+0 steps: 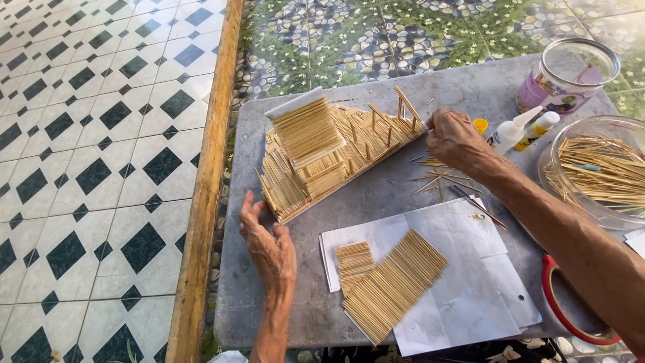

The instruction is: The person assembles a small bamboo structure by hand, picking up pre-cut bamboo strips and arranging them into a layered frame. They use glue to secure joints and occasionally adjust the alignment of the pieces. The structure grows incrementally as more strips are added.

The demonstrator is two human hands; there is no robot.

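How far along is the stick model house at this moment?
Done: the model house has layered stick roof sections, and two flat stick panels lie glued up on paper. In hand: the right hand works at the bare upright frame; the left hand rests by the base. Left: that open end, with loose sticks in the bowl.

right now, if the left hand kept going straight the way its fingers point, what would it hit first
The left hand points up and away across the grey table. First in that line is probably the near corner of the toothpick model house, just beyond the fingertips; the gap looks small, though depth is hard to judge.
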